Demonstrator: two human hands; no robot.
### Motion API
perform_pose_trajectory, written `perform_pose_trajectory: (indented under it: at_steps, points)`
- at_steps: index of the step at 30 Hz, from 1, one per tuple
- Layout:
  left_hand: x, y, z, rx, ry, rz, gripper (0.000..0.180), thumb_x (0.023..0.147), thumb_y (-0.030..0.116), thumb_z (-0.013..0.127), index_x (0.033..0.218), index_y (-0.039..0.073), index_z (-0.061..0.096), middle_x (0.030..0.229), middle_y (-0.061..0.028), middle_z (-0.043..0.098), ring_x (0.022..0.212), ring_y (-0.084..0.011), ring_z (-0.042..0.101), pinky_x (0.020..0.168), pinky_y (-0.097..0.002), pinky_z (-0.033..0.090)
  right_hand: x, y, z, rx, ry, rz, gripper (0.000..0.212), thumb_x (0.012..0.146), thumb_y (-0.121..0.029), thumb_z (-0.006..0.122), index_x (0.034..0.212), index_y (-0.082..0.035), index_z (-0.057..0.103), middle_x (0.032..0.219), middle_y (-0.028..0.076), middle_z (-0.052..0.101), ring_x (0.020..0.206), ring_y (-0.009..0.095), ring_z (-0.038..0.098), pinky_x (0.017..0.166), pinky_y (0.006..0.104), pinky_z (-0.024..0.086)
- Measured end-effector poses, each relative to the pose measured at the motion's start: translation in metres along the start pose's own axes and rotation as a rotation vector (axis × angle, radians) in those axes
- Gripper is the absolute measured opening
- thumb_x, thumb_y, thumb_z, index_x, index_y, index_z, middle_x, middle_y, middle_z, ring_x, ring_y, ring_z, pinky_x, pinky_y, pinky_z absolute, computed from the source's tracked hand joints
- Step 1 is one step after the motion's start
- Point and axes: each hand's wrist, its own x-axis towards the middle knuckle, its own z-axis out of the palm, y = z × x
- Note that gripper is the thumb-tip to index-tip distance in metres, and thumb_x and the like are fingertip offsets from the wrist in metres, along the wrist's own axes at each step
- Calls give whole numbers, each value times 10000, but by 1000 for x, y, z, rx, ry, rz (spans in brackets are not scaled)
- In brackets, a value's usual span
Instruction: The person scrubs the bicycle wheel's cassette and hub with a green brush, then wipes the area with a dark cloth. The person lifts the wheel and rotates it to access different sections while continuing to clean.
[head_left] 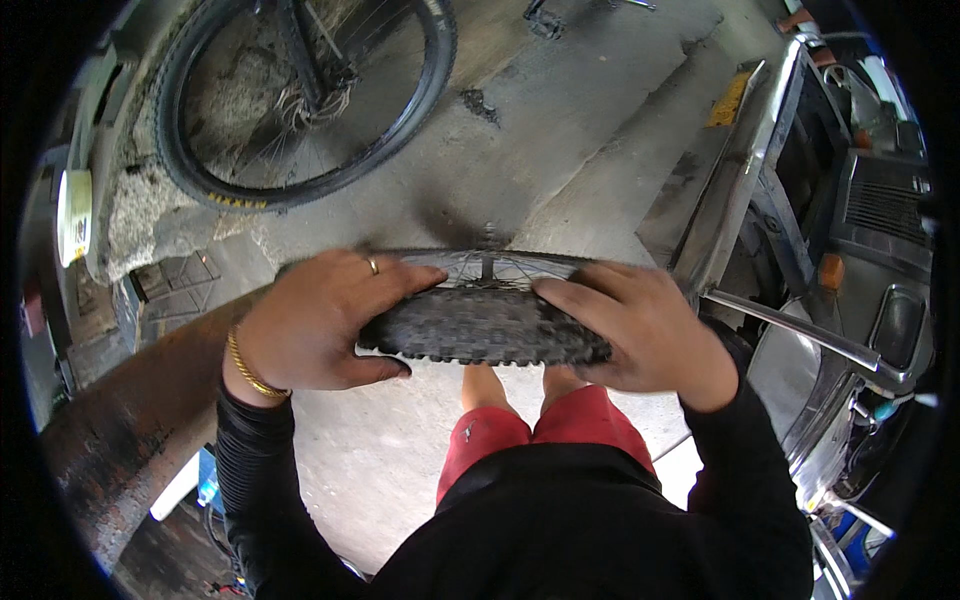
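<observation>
A bicycle wheel (480,327) with a black knobby tire is held upright in front of my body, its tread facing me. Behind the tread, spokes and the hub show. My left hand (325,315) grips the tire's left side, thumb on the near side and index finger over the top; a ring and a gold bracelet are on this hand and wrist. On the right side, my right hand (630,320) is wrapped round the tire, its thumb across the top. Its other fingers are partly hidden and slightly blurred. The wheel's lower part is out of sight.
Another bicycle wheel (300,190), attached to a fork, is at the far left over the concrete floor (560,130). A rusty pipe (150,420) runs along my left. Metal frames (750,180) and a metal bar (795,328) stand at my right.
</observation>
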Motion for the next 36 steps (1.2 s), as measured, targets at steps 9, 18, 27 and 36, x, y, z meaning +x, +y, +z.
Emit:
perform_pose_trajectory:
  at_steps: [9,18,27,36]
  points:
    - [17,35,8,-133,541,-159,634,532,62,749,1122,-25,532,979,-151,609,891,-250,622,828,-314,468,58,56,-80,-152,23,-371,641,591,-173,766,1189,-122,541,982,81,614,940,282,600,807,420,451]
    - [98,45,42,-74,765,-323,581,735,73,719,1186,-65,381,1008,-156,529,925,-201,527,839,-298,431,29,122,-16,327,804,105,464,736,23,586,1183,-99,551,1217,116,510,1107,215,511,928,353,411]
    - [115,55,57,-332,869,-468,610,756,88,712,1220,-28,334,1055,-121,486,981,-178,481,877,-298,397,57,185,170,257,506,613,587,706,-50,582,1272,-29,426,1303,173,444,1176,330,462,958,452,376]
    - [126,63,60,-340,920,-490,657,735,76,745,1232,-13,324,1077,-113,471,987,-171,484,888,-287,388,74,208,179,196,440,579,739,677,-72,614,1355,-19,326,1347,175,392,1238,346,398,989,505,320]
